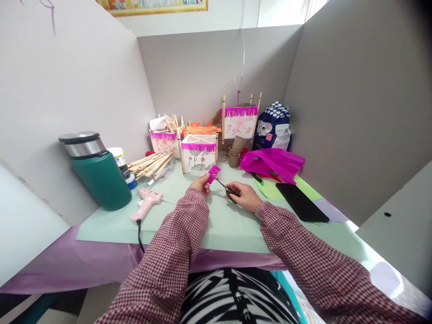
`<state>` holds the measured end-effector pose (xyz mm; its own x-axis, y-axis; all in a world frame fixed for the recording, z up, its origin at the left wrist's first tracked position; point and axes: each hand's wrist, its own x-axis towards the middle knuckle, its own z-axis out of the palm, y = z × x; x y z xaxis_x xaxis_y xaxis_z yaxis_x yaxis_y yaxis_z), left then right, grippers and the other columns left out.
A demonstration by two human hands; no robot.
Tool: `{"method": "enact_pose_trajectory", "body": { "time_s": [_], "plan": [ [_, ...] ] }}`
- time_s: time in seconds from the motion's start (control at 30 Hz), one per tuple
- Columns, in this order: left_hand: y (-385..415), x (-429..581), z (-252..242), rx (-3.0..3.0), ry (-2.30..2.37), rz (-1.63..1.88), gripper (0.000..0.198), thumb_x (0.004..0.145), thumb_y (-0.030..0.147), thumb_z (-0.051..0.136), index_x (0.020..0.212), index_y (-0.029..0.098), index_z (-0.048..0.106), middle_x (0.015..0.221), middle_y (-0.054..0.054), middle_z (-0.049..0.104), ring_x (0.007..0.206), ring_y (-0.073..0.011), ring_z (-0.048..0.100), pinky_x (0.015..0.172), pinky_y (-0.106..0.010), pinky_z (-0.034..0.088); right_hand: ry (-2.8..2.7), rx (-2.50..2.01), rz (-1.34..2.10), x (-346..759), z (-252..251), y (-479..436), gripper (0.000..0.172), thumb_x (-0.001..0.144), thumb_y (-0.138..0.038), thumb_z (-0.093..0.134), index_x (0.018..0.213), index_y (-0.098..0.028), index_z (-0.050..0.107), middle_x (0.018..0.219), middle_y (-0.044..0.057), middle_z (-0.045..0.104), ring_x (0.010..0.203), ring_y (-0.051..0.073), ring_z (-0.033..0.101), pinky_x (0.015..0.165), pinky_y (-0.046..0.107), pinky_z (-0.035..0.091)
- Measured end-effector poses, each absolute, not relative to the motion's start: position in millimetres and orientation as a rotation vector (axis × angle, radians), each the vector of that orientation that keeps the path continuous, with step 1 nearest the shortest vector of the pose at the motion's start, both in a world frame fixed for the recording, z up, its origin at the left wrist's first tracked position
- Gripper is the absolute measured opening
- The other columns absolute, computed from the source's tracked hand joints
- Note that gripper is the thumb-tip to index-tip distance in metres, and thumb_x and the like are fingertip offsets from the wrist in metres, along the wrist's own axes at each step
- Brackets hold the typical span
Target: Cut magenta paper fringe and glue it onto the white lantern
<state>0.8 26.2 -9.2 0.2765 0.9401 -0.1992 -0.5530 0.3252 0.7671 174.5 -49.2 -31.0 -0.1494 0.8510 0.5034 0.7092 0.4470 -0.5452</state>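
1. The person sits at the desk (pixel 219 225) with both sleeved arms stretched forward and the hands close together over the pale green sheet.
2. The left hand (pixel 201 183) pinches a small pink paper strip (pixel 213 172) between thumb and fingers and holds it up just off the desk, with its combed, fringed edge pointing away.
3. The right hand (pixel 245 195) is curled through the handles of the scissors (pixel 227 189), and the blades point up and left at the lower edge of the strip.
4. From where I stand this looks like fringe-cutting, one snip among many. I'd judge each cut needs the strip held taut and the blades stopped short of the far edge.
5. Around them are a pink glue gun (pixel 146 204) lying to the left, a green flask (pixel 97 173) beyond it, a bundle of wooden sticks (pixel 150 164), and paper lanterns (pixel 198 153) with matching pink fringe at the back. A heap of pink paper (pixel 273 163) and a dark phone (pixel 301 201) lie on the right.
6. The blades are too thin and small for me to tell whether they are parted or already touching the paper. The right fingers hide the handles. How much of the strip is uncut I cannot make out.
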Motion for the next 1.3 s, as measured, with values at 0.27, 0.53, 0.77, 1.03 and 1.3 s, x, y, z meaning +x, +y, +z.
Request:
{"method": "enact_pose_trajectory", "body": {
  "time_s": [0.27, 0.53, 0.77, 1.03, 1.3],
  "plan": [
    [29.4, 0.8, -11.8, 0.656, 0.716, 1.091, 0.015, 0.072, 0.017, 0.067, 0.081, 0.014, 0.056, 0.052, 0.006, 0.048, 0.032, 0.0000, 0.032, 0.029, -0.012, 0.023, -1.897, -1.328, 0.237, 174.8, -30.6, -49.4, 0.028, 0.075, -0.034, 0.061, 0.098, -0.019, 0.062, 0.062, -0.002, 0.056, 0.055, 0.011, 0.047, 0.053, 0.022, 0.035],
    [31.7, -0.4, -13.4, 0.658, 0.714, 1.077, 0.025, 0.066, 0.022, 0.075, 0.079, 0.016, 0.055, 0.052, 0.007, 0.047, 0.032, -0.0001, 0.032, 0.030, -0.013, 0.023, -1.905, -1.323, 0.219, 175.4, -31.9, -48.0, 0.026, 0.076, -0.030, 0.060, 0.098, -0.019, 0.063, 0.061, -0.003, 0.054, 0.054, 0.010, 0.046, 0.052, 0.022, 0.033],
    [35.3, -0.3, -16.1, 0.654, 0.720, 1.073, 0.022, 0.067, 0.021, 0.073, 0.079, 0.016, 0.055, 0.048, 0.008, 0.042, 0.031, -0.0005, 0.030, 0.029, -0.013, 0.021, -1.907, -1.328, 0.223, 175.2, -32.8, -47.7, 0.026, 0.076, -0.031, 0.060, 0.099, -0.019, 0.062, 0.064, -0.002, 0.056, 0.054, 0.010, 0.046, 0.052, 0.022, 0.034],
    [30.3, 1.7, -12.1, 0.696, 0.738, 1.072, 0.018, 0.069, 0.020, 0.071, 0.079, 0.014, 0.057, 0.047, 0.008, 0.041, 0.031, -0.0004, 0.030, 0.030, -0.013, 0.019, -1.907, -1.324, 0.221, 175.9, -33.5, -47.3, 0.026, 0.076, -0.031, 0.059, 0.099, -0.018, 0.062, 0.064, -0.001, 0.057, 0.055, 0.011, 0.048, 0.052, 0.022, 0.034],
    [27.0, 2.4, -10.1, 0.695, 0.756, 1.080, 0.019, 0.068, 0.021, 0.072, 0.078, 0.014, 0.057, 0.048, 0.007, 0.042, 0.032, 0.0000, 0.031, 0.030, -0.012, 0.020, -1.906, -1.324, 0.238, 174.5, -31.2, -48.0, 0.026, 0.076, -0.028, 0.058, 0.100, -0.018, 0.062, 0.063, -0.002, 0.058, 0.054, 0.011, 0.048, 0.053, 0.022, 0.035]
  ]
}}
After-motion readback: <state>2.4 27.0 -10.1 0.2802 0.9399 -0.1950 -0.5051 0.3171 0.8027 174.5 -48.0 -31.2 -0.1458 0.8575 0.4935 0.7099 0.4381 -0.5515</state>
